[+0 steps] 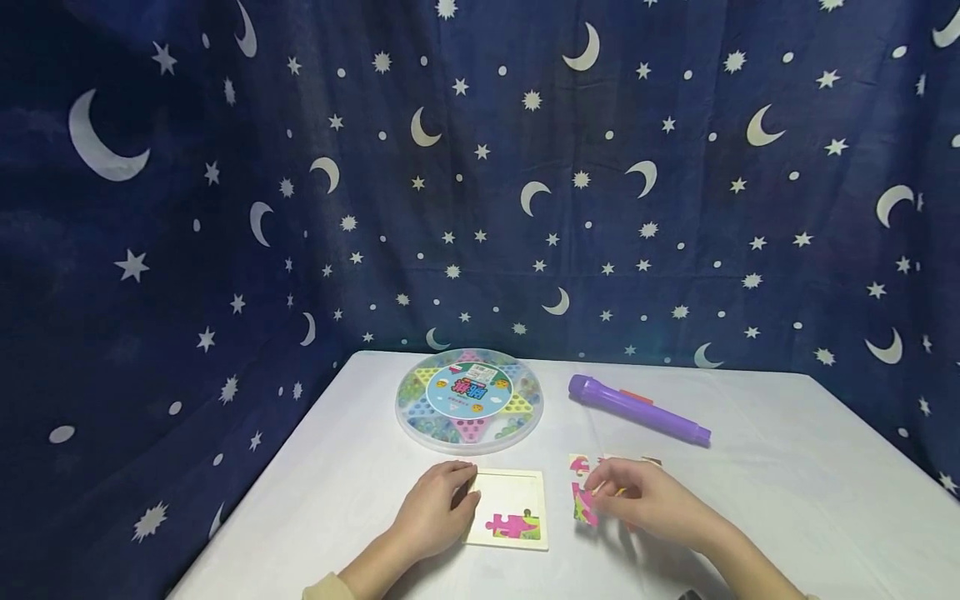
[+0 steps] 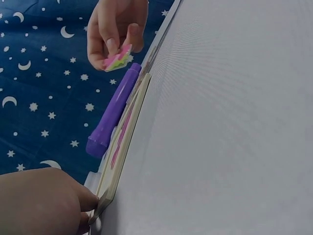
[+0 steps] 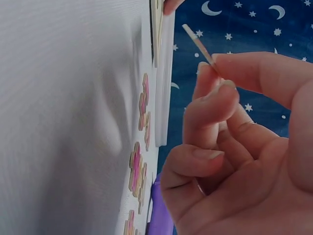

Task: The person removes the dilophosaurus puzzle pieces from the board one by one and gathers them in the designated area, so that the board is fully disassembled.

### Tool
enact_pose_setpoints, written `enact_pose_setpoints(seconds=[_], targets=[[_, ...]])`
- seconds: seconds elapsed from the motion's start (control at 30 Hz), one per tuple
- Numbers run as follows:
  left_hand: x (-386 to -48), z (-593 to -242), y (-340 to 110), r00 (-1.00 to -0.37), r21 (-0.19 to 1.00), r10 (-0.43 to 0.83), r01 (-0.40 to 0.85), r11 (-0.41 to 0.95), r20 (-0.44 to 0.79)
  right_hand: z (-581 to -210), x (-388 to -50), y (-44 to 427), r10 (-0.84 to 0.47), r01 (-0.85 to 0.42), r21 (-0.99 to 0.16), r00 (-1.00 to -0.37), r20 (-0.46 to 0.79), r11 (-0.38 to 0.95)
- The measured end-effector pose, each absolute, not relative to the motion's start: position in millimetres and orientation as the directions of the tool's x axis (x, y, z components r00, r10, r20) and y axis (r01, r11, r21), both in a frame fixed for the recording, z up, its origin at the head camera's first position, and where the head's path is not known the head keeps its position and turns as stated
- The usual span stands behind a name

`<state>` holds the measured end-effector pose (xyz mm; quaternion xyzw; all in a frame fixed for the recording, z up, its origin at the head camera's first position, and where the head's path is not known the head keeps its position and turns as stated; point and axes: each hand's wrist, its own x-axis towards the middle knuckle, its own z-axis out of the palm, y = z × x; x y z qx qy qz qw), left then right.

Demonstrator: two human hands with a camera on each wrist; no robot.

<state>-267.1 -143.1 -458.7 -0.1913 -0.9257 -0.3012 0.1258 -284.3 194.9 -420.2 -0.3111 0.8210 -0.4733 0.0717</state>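
A shallow wooden puzzle tray (image 1: 544,512) lies on the table, with joined pink and green puzzle pieces (image 1: 514,526) in its lower right corner. My left hand (image 1: 437,510) holds the tray by its left edge, thumb and fingers pinching the rim in the left wrist view. Just right of the tray, my right hand (image 1: 647,498) pinches a pink and green puzzle piece (image 1: 582,505) between thumb and fingertips. That piece (image 3: 199,45) is raised off the table, seen edge-on in the right wrist view. Loose puzzle pieces (image 1: 578,464) lie beneath and behind the right hand, partly hidden by it.
Behind the tray sits a round Chinese checkers box (image 1: 470,400) with a clear rim. A purple toy microphone (image 1: 637,410) lies at the back right. The white table (image 1: 300,500) ends at a dark blue curtain (image 1: 495,250) with moons and stars.
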Motion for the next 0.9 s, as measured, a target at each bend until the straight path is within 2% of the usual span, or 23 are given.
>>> enact_pose_setpoints(seconds=[0.43, 0.9], targets=[[-266.2, -458.2, -143.7, -0.892, 0.516, 0.282, 0.437, 0.736, 0.353, -426.9, -282.6, 195.6, -0.584, -0.452, -0.784, -0.799, 0.145, 0.424], [-266.9, -458.4, -145.6, -0.885, 0.508, 0.303, 0.454, 0.732, 0.355, -427.4, -278.3, 191.1, -0.567, -0.390, -0.791, -0.821, 0.066, 0.472]])
